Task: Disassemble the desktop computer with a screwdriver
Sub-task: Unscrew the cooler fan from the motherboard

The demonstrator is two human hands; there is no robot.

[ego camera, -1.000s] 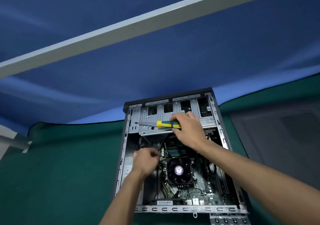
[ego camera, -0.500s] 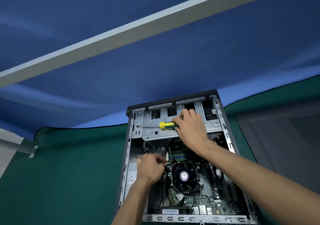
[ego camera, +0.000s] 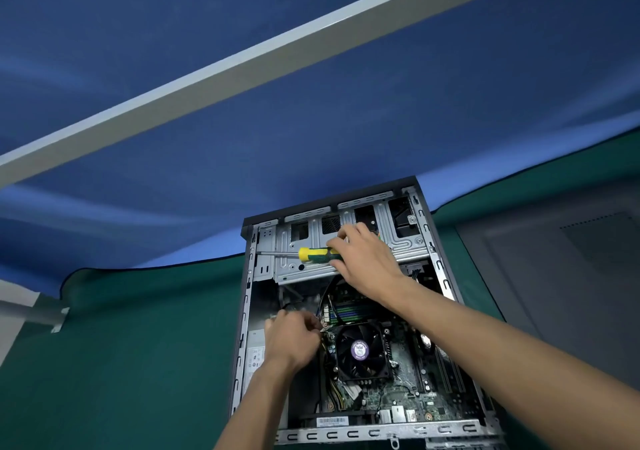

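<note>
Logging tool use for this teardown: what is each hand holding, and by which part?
The right hand grips the yellow-and-green screwdriver by the rear of its handle. The left hand is curled among dark cables beside the black cooler fan; what it holds cannot be told.

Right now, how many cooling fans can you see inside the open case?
1: the black fan with a purple hub label sits mid-motherboard, just right of the left hand. The hands and the drive cage may hide others.

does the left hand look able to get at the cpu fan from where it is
Probably yes. The left hand works at the wires right beside the CPU fan, whose top lies uncovered in the open case. The right hand, gripping the screwdriver, is farther up.
</note>
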